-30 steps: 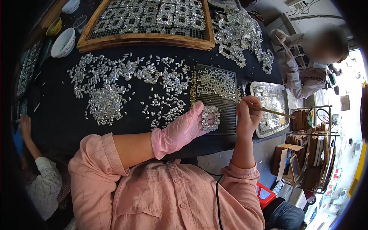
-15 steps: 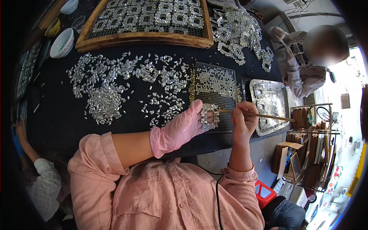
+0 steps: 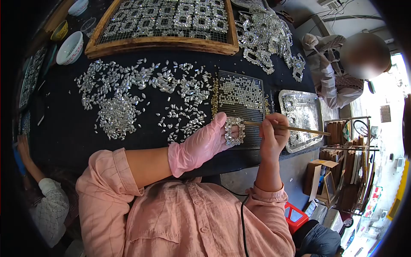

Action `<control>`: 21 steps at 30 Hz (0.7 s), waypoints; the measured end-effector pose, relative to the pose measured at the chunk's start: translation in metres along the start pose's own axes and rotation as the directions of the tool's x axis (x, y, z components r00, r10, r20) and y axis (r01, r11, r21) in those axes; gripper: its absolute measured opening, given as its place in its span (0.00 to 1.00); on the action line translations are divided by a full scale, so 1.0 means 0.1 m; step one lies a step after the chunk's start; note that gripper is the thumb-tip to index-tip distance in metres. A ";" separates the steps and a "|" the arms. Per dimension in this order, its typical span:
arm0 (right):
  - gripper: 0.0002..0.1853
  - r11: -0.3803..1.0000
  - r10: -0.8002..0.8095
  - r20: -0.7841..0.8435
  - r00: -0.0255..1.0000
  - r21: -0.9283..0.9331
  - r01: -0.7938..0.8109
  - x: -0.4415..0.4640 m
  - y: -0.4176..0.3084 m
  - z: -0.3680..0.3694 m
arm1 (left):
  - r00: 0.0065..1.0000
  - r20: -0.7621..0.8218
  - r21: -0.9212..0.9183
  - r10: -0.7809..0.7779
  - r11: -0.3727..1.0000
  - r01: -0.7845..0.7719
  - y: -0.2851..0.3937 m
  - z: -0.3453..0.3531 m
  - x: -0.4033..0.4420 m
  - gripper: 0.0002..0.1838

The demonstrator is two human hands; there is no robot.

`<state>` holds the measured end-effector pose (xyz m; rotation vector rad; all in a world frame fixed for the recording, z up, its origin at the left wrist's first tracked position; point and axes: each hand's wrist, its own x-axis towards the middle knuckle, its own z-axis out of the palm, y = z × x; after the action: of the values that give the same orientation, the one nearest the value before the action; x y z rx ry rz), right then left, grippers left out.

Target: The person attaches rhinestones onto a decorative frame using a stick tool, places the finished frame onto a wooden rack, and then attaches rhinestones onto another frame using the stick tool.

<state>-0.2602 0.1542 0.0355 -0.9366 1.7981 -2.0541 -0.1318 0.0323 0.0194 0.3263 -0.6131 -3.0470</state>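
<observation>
Sparkling rectangular ring (image 3: 241, 133) lies on left grip (image 3: 200, 140); thin brown stick (image 3: 306, 130) in right grip (image 3: 275, 132), tip at ring edge.

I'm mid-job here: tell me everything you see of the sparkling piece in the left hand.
The sparkling piece is a small, roughly squarish frame with an open centre, set all around with clear, faceted stones that look like glass. The gloved left hand supports it from behind, and skin shows through the opening. It sits in front of the dark ridged tray. The tip of a thin stick in the right hand meets its upper right edge; actual contact is hard to confirm.
</observation>
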 end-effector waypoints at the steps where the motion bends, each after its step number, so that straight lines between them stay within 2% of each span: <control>1: 0.06 1.000 -0.006 0.017 1.000 -0.017 0.007 0.00 0.00 0.00 | 1.000 0.003 0.000 -0.002 1.000 0.002 0.00 0.00 0.00 0.29; 4: 0.06 0.998 -0.002 0.026 1.000 -0.062 0.004 -0.02 0.01 0.01 | 1.000 0.015 0.011 -0.001 1.000 0.001 0.03 0.03 -0.01 0.29; 13: 0.06 0.999 0.006 -0.045 0.999 0.040 -0.004 0.00 -0.01 0.02 | 1.000 0.015 0.010 -0.002 1.000 0.002 0.05 0.06 -0.03 0.30; 19: 0.07 0.998 -0.021 0.018 1.000 -0.064 0.022 -0.04 0.02 0.01 | 1.000 0.007 0.013 -0.019 1.000 0.019 0.04 0.04 -0.03 0.30; 21: 0.06 0.995 -0.045 -0.007 0.999 -0.089 0.044 -0.05 0.01 0.04 | 1.000 0.012 0.012 -0.014 1.000 0.014 0.03 0.04 -0.02 0.30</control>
<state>-0.2544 0.1540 0.0327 -1.0020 1.9042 -2.0219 -0.1302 0.0308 0.0243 0.3138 -0.6320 -3.0626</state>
